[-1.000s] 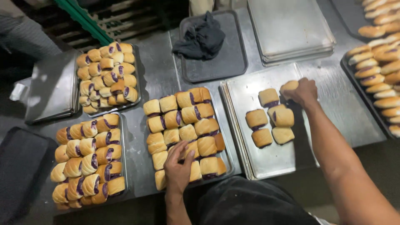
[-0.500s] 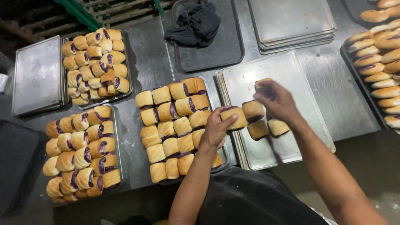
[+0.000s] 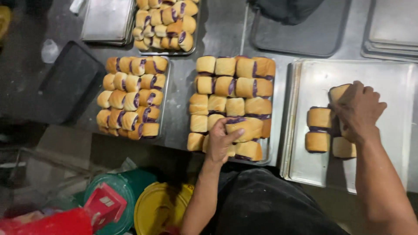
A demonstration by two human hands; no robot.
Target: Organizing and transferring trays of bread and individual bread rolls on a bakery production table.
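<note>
My left hand (image 3: 221, 140) grips one golden bread roll with purple filling (image 3: 244, 125) at the near side of the middle tray of rolls (image 3: 235, 102). My right hand (image 3: 357, 111) rests on a small group of rolls (image 3: 318, 129) on a large steel tray (image 3: 383, 87) at the right, with its fingers wrapped over a roll (image 3: 338, 92) at the top of that group. The rolls under the palm are partly hidden.
Two more trays of rolls lie at the left (image 3: 129, 96) and at the top (image 3: 164, 22). A dark cloth (image 3: 287, 8) sits on a tray at the top. Stacked empty trays (image 3: 394, 26) are at the top right. Green (image 3: 118, 191) and yellow (image 3: 160, 209) bucket lids are below the table edge.
My left hand has drawn back from the steel tray to the near rolls of the middle tray and closed on one. My right hand has stayed on the small group of rolls. The view has shifted right.
</note>
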